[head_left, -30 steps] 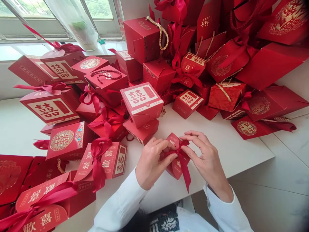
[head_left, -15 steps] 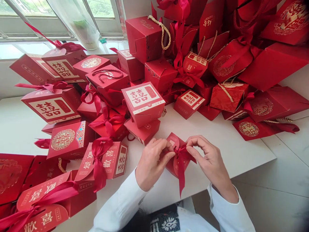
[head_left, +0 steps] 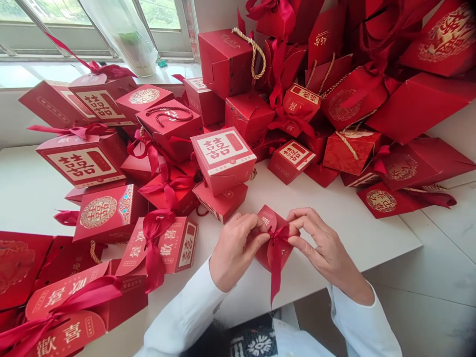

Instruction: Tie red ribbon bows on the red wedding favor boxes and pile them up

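A small red gift box [head_left: 265, 257] with gold lettering sits near the front edge of the white table. Across its top runs a dark red satin ribbon [head_left: 275, 270], tied in a bow, one tail hanging toward me. My left hand [head_left: 238, 248] pinches the bow's left loop between thumb and forefinger. On the other side, my right hand [head_left: 320, 243] pinches the right loop the same way. Just beyond my left hand, a red box with a white label [head_left: 223, 153] rests on another red box [head_left: 223, 201].
Piled red boxes and bags [head_left: 327, 89] cover the back and right. More ribboned boxes stand at left, one [head_left: 158, 248] near my left forearm. The white table [head_left: 386, 243] ends at the right above a tiled floor [head_left: 442, 258]. Behind is a windowsill with a plastic-wrapped cup [head_left: 137, 54].
My right hand has shifted its pinch closer on the right loop, and its wrist has moved a little right. The hanging ribbon tail has swung slightly left. My left hand stays nearly still.
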### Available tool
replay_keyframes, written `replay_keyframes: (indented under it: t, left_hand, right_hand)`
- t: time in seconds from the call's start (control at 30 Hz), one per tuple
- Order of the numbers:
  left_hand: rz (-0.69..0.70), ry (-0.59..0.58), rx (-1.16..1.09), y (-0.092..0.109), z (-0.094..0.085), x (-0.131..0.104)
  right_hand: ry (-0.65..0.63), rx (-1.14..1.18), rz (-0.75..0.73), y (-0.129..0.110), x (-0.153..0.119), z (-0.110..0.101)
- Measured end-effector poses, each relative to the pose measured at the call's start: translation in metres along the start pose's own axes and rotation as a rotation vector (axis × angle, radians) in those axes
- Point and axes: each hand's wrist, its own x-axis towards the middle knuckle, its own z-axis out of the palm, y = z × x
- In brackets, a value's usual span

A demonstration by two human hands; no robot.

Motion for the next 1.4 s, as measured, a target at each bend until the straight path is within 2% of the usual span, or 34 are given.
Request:
replay_keyframes:
  t: [0.23, 0.37, 0.47, 0.63, 0.83, 0.9, 1.03, 1.1, 1.2, 1.3, 1.4]
  left_hand:
    - [-0.027, -0.020, -0.032, 0.002, -0.001, 0.001]
    - [-0.039, -0.040, -0.051, 0.002, 0.000, 0.001]
    - [-0.035, -0.048, -0.054, 0.002, 0.001, 0.002]
    - [-0.008, -0.056, -0.047, 0.001, 0.002, 0.002]
    - [-0.008, -0.063, -0.033, 0.002, -0.001, 0.001]
    - [-0.013, -0.053, -0.031, 0.003, -0.002, 0.002]
    - [-0.019, -0.034, -0.023, 0.003, -0.001, 0.003]
    - [-0.009, -0.036, -0.020, 0.002, -0.001, 0.003]
    - [-0.004, -0.034, -0.023, 0.001, 0.000, 0.004]
    - [-0.009, -0.025, -0.018, 0.001, 0.000, 0.004]
    - [-0.011, -0.009, -0.020, 0.001, 0.001, 0.005]
  right_hand:
    - [-0.022, 0.401, -0.151, 0.013, 0.007, 0.008]
    - [-0.063, 0.494, -0.133, 0.018, 0.009, 0.008]
    - [-0.085, 0.366, -0.093, 0.018, 0.010, 0.004]
    - [-0.150, 0.116, -0.109, 0.012, 0.014, -0.005]
    - [-0.139, -0.005, -0.102, 0.013, 0.017, -0.011]
    - [-0.105, -0.005, -0.111, 0.013, 0.015, -0.013]
    - [0.083, -0.107, -0.171, 0.003, 0.005, -0.013]
    - [0.121, -0.219, -0.251, -0.009, -0.002, -0.009]
    - [0.088, -0.400, -0.345, -0.025, -0.009, 0.007]
    - [0.102, -0.521, -0.373, -0.032, -0.012, 0.026]
    - [0.118, -0.516, -0.367, -0.032, -0.016, 0.036]
